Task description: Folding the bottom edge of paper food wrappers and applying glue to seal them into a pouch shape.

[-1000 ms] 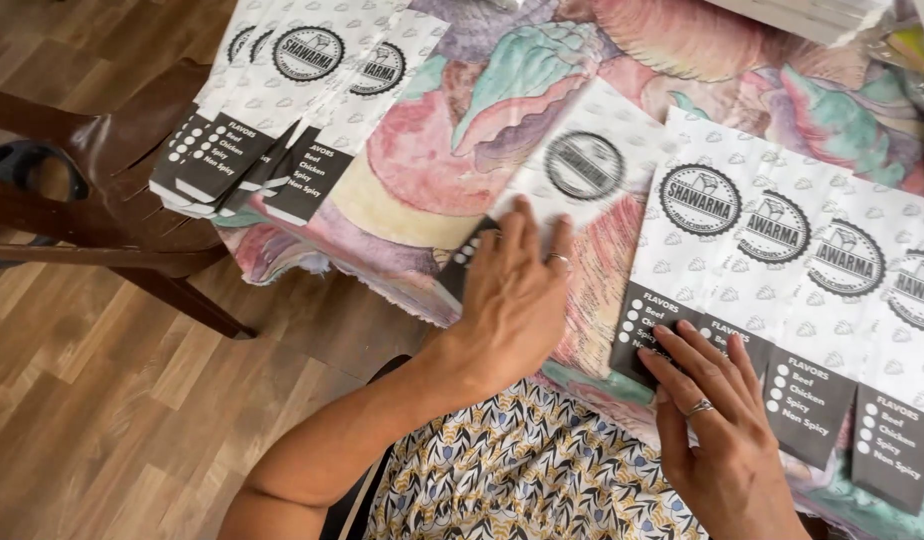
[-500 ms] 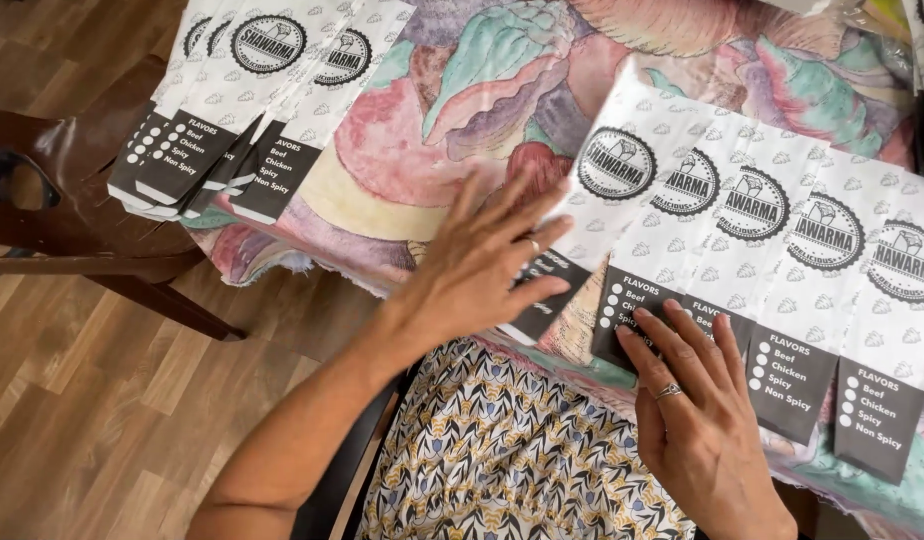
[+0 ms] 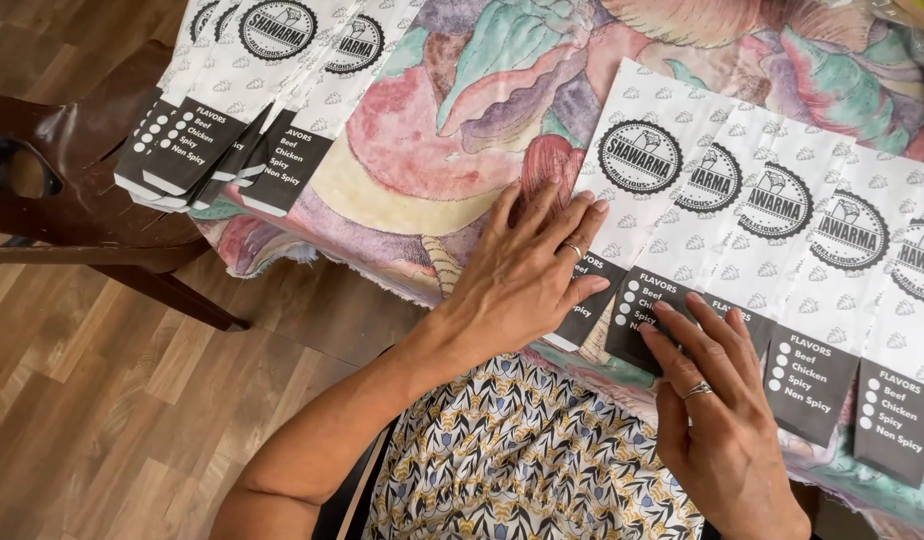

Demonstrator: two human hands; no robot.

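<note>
Left hand (image 3: 522, 275): flat, fingers spread, pressing the leftmost of the overlapping white paper sleeves with dark grey ends (image 3: 772, 270).
Right hand (image 3: 717, 400): open, fingertips resting on the sleeves' dark ends.
Sleeves: fanned on the floral cloth-covered table (image 3: 432, 150).

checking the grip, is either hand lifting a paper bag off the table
No: the left hand and right hand lie flat on the paper bags, pressing them to the table.

White paper sleeves with round black emblems and dark lower panels (image 3: 722, 230) lay flat, overlapping in a fanned row along the counter's near edge.
</note>
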